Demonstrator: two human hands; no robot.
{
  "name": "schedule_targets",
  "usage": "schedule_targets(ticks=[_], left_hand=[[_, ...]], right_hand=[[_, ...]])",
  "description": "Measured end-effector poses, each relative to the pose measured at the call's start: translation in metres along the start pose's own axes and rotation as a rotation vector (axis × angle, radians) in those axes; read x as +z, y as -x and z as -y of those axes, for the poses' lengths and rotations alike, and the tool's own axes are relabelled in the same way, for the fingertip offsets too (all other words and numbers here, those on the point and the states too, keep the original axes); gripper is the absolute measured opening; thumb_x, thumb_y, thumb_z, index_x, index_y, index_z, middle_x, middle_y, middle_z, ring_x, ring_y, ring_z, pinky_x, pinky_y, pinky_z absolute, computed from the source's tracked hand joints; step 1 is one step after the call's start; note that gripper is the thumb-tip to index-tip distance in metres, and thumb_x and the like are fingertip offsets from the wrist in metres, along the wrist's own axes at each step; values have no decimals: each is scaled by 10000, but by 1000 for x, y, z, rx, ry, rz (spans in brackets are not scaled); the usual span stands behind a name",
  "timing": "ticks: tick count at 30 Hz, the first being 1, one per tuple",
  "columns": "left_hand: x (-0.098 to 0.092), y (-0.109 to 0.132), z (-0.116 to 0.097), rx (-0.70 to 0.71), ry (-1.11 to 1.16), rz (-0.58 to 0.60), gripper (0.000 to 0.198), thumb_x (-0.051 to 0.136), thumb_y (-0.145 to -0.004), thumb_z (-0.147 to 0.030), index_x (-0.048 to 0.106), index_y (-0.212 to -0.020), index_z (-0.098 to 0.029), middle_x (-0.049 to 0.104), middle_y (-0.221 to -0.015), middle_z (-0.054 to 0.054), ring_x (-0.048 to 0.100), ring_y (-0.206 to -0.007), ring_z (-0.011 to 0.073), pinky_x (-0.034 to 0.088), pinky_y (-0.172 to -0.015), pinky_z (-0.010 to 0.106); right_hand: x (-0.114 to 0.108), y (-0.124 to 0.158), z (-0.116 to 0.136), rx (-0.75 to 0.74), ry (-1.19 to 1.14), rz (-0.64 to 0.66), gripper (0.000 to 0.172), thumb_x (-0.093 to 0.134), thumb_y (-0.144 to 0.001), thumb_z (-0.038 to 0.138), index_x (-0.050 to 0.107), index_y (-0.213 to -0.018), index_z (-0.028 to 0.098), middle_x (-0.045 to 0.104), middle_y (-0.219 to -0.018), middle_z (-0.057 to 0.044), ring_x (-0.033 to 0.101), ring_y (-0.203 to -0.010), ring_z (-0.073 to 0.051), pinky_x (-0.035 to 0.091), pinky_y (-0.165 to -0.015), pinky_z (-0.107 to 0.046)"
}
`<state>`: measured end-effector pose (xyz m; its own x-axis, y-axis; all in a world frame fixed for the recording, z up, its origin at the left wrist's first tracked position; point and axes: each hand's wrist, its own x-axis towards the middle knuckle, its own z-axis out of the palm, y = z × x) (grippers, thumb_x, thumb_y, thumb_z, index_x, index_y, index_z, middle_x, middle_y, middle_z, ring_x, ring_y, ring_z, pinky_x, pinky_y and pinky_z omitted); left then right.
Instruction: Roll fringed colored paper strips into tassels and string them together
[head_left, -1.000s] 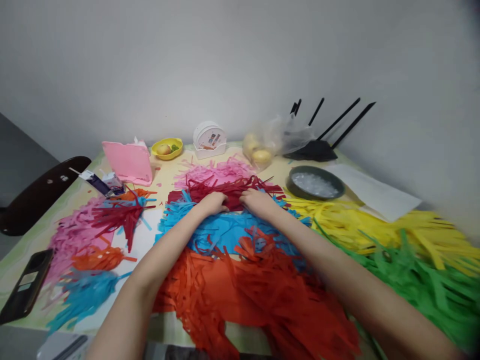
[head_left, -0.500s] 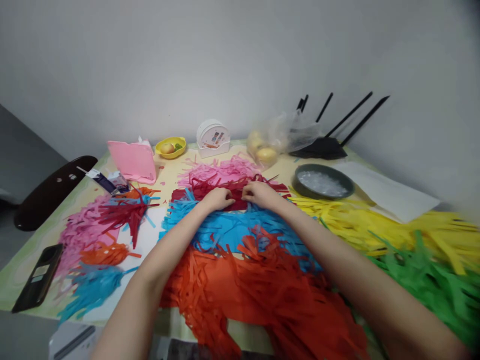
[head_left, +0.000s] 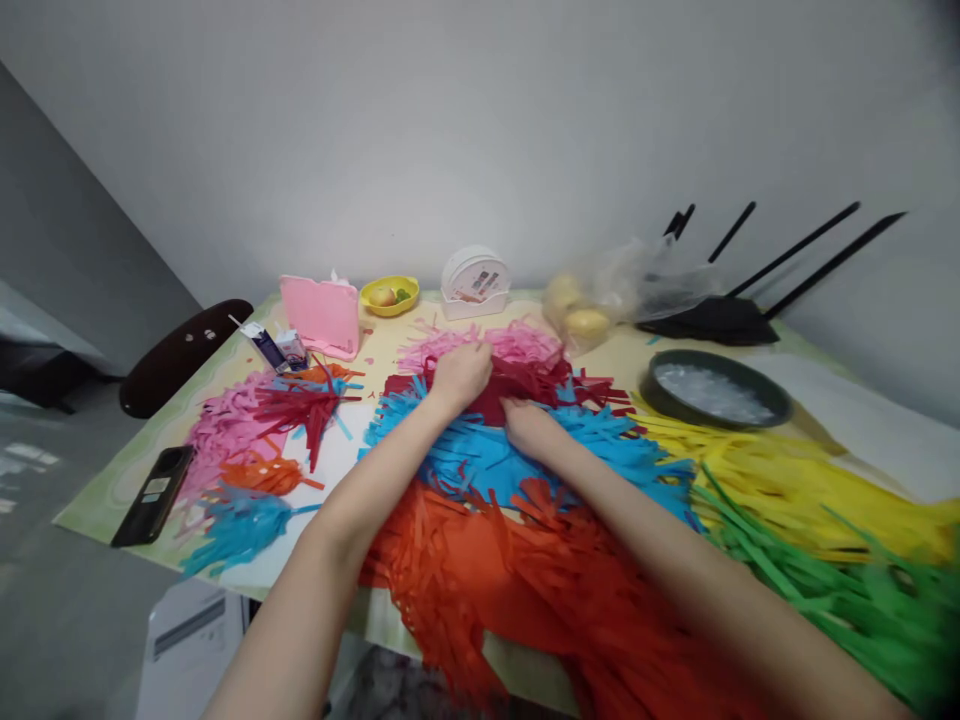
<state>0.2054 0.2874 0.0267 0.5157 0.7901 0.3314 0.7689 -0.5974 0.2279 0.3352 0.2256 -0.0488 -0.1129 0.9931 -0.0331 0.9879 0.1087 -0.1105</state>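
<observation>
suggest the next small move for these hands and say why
Probably have the left hand smooth the dark red fringed paper while the right hand steadies its near edge: the strips lie bunched and overlapping, the right fingertips are at that edge, and the left hand is over the sheet. Whether the left fingers grip any strips is hard to tell.

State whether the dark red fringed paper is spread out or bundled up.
Spread out: the dark red fringed paper forms a wide band, strips fanning beyond the right hand.
</observation>
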Motion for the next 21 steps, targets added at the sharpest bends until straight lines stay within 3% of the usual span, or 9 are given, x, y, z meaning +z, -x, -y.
schedule_targets(ticks=[4,7,8,10,12,15,17,19,21], left_hand=[[-43,-16,31,-150,24,-190,226,428,-915,-203,638,-986,-158,710,-993,115,652,-959,228,476,-820,304],[-94,-33,63,-237,54,-333,257,384,-912,-165,631,-967,-118,703,-987,132,649,-943,220,466,-820,300],[-113,-36,72,-264,76,-407,266,366,-909,-147,624,-965,-112,700,-975,125,647,-924,203,465,-809,285],[-152,-34,85,-295,197,-691,218,403,-881,-136,621,-878,-127,693,-870,81,639,-823,171,463,-767,258],[-183,-18,85,-204,253,-858,152,462,-850,-136,612,-836,-153,680,-833,43,619,-789,150,459,-765,242],[-195,29,59,-50,182,-750,113,507,-825,-129,611,-844,-169,681,-845,34,607,-796,149,460,-793,254],[-180,65,32,34,67,-580,130,514,-806,-112,611,-873,-165,683,-901,51,611,-855,177,466,-831,293],[-157,100,8,82,-27,-419,137,517,-815,-117,606,-910,-159,680,-958,82,609,-931,217,472,-874,341],[-134,128,-9,127,-61,-266,148,532,-820,-122,596,-950,-156,676,-984,99,610,-949,240,488,-877,365]], right_hand=[[0,-5,6,77,-2,36,342,595,-929,324,578,-1212,131,614,-1189,-106,632,-1008,-213,542,-855,-413],[-7,-5,9,122,-28,28,335,589,-933,327,577,-1212,141,617,-1182,-97,636,-992,-206,547,-841,-408],[-11,-4,9,133,-40,17,333,588,-934,329,578,-1210,144,618,-1179,-94,636,-987,-204,549,-836,-406],[-23,1,11,148,-66,-20,314,589,-934,333,591,-1184,143,633,-1146,-83,643,-960,-193,551,-824,-399],[-39,12,16,150,-95,-88,252,540,-957,310,629,-1102,124,671,-1048,-91,660,-915,-198,546,-818,-389],[-70,42,37,116,-138,-248,312,378,-1004,281,629,-1106,127,692,-1050,-133,653,-1002,-227,505,-902,-373],[-89,66,61,50,-188,-453,362,368,-999,316,526,-1271,137,611,-1266,-151,546,-1212,-235,428,-1031,-378],[-100,88,85,-121,-297,-781,464,498,-935,331,447,-1351,133,517,-1391,-166,424,-1334,-271,358,-1104,-440],[-101,102,102,-276,-331,-919,540,567,-874,257,421,-1378,133,488,-1424,-164,364,-1372,-298,342,-1115,-486]])
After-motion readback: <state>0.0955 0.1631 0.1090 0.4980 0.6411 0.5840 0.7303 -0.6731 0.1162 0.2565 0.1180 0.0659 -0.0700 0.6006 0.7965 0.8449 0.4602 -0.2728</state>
